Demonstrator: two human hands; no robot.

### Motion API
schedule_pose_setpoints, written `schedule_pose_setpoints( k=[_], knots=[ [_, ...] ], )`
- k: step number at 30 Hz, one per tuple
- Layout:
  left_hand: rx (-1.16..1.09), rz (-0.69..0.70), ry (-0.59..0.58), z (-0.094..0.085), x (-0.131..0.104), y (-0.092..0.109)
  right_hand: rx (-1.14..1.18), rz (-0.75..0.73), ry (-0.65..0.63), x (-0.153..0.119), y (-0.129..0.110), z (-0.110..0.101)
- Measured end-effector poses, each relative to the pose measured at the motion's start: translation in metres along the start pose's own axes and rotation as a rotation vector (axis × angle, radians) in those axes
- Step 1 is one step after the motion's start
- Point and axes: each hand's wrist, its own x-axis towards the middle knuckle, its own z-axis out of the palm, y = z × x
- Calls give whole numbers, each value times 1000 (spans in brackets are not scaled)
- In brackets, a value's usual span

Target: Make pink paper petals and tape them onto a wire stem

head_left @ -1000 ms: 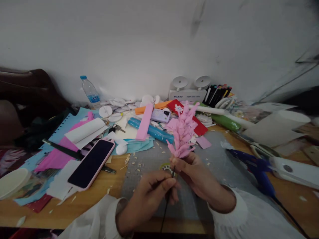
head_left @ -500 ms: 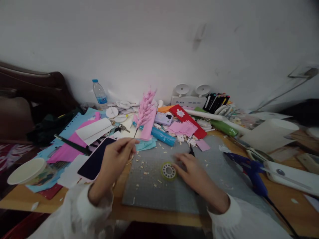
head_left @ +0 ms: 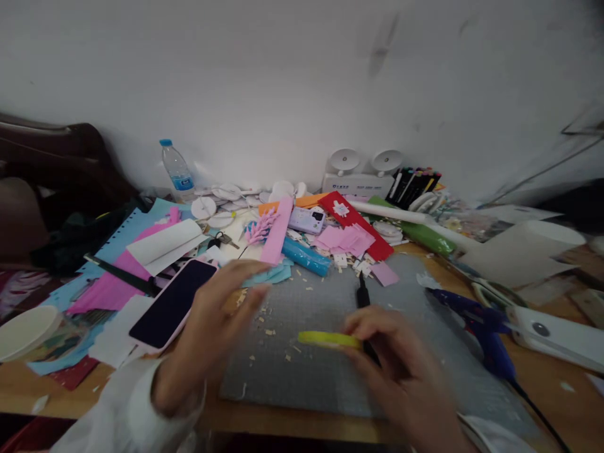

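A yellow-green tape roll [head_left: 329,340] is pinched at its right side between the thumb and fingers of my right hand [head_left: 399,371], held edge-on above the grey cutting mat [head_left: 292,384]. Beneath that hand lies a black pen-like tool [head_left: 362,296], partly covered. My left hand [head_left: 219,327], somewhat blurred, is over the mat's left edge with thumb and fingers apart and nothing between them. Beyond it a pink flower sprig [head_left: 262,228] with a thin dark stem rests among the papers. Small pale scraps dot the mat.
A dark-screened phone [head_left: 173,305] and a plastic cup [head_left: 31,333] are at the left. A blue glue gun [head_left: 476,324] with its cable lies at the right. Behind stand a water bottle [head_left: 178,168], a double-headed lamp [head_left: 358,182] and markers [head_left: 413,187].
My left hand has let go of the pink sprig, which now lies down at the back. My right hand has taken hold of the tape roll and lifted it from the mat.
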Motion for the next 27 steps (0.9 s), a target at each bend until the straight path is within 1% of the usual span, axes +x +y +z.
schedule_pose_setpoints(
  k=[2,3,5,7,10,12,13,16,17,19,20,24,26,27],
  knots=[
    [-233,41,-178,-7,-17,29,105,-70,42,-5,-17,0],
    [-343,29,-233,-8,-26,42,143,-90,56,-7,-23,0],
    [-450,-8,-290,-10,-40,61,188,-73,50,-10,-30,0],
    [-503,-66,-304,-9,-45,71,246,-22,81,-13,-32,1],
    [-505,-128,-293,-10,-41,75,351,77,181,-17,-31,-1],
    [-506,-156,-308,-13,-36,76,395,152,217,-19,-31,-4],
    [-518,-172,-320,-15,-34,76,404,192,213,-20,-31,-6],
    [-590,-232,-334,-20,-35,76,430,250,195,-21,-31,-10],
    [-619,-264,-330,-21,-36,77,434,254,182,-22,-31,-11],
    [-700,-349,-361,-20,-39,76,434,254,160,-22,-31,-11],
    [-757,-400,-401,-19,-41,76,429,252,155,-22,-31,-11],
    [-1070,-607,-680,-11,-41,72,385,240,131,-22,-32,-13],
    [-1213,-690,-761,-8,-41,70,371,243,122,-23,-32,-15],
    [-1261,-719,-768,-8,-41,70,369,244,116,-23,-32,-16]
  ],
)
